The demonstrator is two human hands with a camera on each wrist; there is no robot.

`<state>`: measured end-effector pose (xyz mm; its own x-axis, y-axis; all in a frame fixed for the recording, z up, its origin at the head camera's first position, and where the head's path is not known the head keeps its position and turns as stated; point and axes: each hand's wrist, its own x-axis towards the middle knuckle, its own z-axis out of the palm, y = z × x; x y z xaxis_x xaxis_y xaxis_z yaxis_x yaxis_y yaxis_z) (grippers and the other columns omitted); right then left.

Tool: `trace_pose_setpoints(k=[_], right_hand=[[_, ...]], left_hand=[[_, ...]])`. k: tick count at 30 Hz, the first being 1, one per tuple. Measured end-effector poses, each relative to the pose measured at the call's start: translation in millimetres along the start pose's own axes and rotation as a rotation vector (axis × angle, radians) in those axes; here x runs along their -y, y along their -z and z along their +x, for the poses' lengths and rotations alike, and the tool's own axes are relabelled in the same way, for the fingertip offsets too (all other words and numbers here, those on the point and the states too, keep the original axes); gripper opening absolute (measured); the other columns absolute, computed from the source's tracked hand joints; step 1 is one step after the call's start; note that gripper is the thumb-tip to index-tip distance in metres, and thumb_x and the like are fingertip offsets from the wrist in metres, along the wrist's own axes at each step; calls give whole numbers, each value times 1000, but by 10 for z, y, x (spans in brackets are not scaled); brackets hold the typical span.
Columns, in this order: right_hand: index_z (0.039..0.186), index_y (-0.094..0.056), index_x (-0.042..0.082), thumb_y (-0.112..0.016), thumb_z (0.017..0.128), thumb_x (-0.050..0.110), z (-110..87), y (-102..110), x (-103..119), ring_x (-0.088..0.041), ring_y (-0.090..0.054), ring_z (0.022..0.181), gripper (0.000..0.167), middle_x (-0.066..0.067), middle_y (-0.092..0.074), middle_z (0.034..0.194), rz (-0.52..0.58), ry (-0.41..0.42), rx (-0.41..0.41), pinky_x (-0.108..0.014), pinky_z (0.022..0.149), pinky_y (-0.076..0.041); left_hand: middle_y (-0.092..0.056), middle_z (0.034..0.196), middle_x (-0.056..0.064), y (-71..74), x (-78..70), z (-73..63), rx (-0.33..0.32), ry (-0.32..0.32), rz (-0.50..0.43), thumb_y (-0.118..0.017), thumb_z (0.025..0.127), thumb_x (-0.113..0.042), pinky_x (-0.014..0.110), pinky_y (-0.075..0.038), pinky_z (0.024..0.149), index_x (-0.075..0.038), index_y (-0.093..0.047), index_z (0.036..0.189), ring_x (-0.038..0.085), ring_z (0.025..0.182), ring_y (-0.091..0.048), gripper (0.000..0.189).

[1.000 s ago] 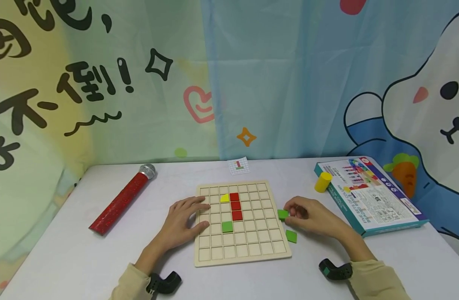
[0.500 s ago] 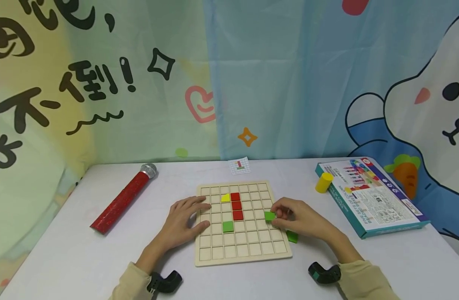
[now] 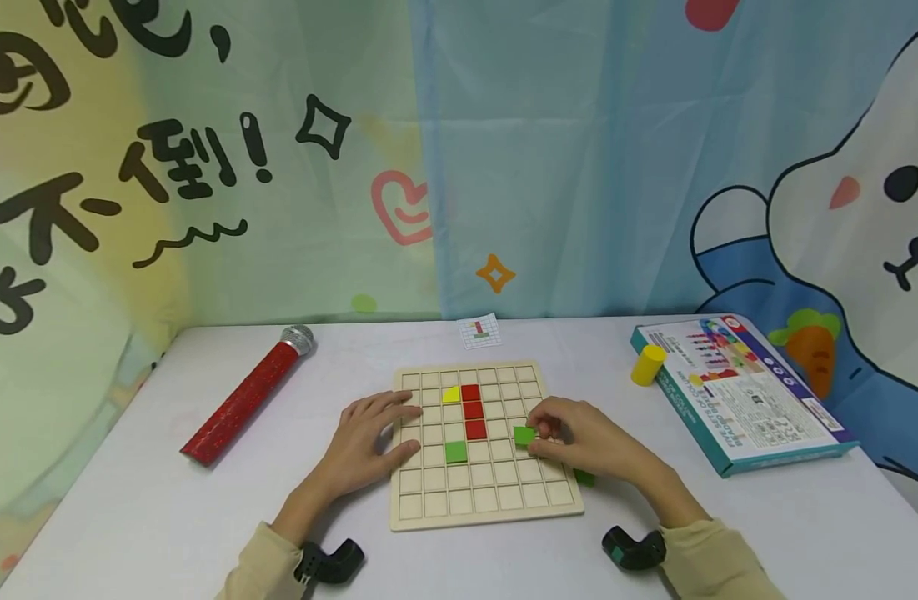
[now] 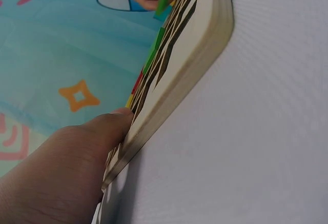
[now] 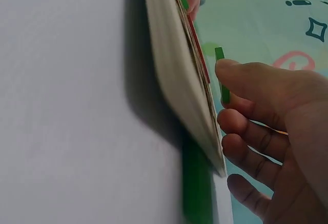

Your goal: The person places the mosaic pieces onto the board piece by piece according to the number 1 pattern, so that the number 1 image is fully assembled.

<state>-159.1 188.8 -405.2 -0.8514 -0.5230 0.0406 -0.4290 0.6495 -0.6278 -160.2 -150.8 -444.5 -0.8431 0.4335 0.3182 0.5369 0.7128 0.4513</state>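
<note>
A wooden grid board point(image 3: 496, 500) lies on the table, with one yellow tile point(image 3: 451, 395), a column of red tiles point(image 3: 474, 410) and one green tile point(image 3: 456, 452) in its cells. My left hand point(image 3: 364, 442) rests on the board's left edge, fingers spread; in the left wrist view its thumb point(image 4: 110, 124) touches the rim. Over the right part of the board, my right hand point(image 3: 579, 433) pinches another green square tile point(image 3: 524, 437) between thumb and fingers. The right wrist view shows this pinched tile point(image 5: 222, 75) edge-on, raised above the board. A further green tile point(image 3: 584, 477) lies beside the board's right edge, partly hidden by the right hand.
A small pattern card point(image 3: 479, 332) lies behind the board. At the right, a yellow cylinder point(image 3: 648, 365) stands by a teal-edged box point(image 3: 744, 392). A red microphone point(image 3: 248, 396) lies at the left. A printed curtain point(image 3: 534, 167) hangs behind the table.
My right hand has carried the green tile leftward from beside the board's right edge to over its cells. The left hand has stayed in place.
</note>
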Motion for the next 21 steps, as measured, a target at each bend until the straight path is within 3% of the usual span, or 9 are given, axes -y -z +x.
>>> trace_pose_setpoints(k=[6, 16, 21], right_hand=[[99, -60, 18, -72, 83, 32, 63, -44, 79, -9, -49, 74, 25, 10, -52, 80, -9, 41, 12, -19, 64, -40], [98, -60, 21, -73, 82, 33, 176, -172, 190, -7, -49, 74, 24, 12, -53, 78, -49, 109, 43, -20, 66, -40], [96, -61, 20, -74, 81, 32, 216, -216, 250, -4, -46, 71, 24, 11, -53, 77, -122, 155, 26, -20, 68, -38]], left_hand=[[-49, 141, 1, -4, 5, 4, -5, -5, 1, -65, 86, -41, 55, -27, 105, -25, -60, 124, 26, 131, -43, 42], [-49, 142, 1, -4, 10, -2, -1, 0, -3, -64, 86, -42, 55, -27, 105, -26, -60, 124, 26, 131, -42, 42], [-49, 142, 1, -6, 11, -2, 1, 6, -7, -64, 86, -42, 54, -26, 105, -26, -60, 124, 26, 131, -42, 42]])
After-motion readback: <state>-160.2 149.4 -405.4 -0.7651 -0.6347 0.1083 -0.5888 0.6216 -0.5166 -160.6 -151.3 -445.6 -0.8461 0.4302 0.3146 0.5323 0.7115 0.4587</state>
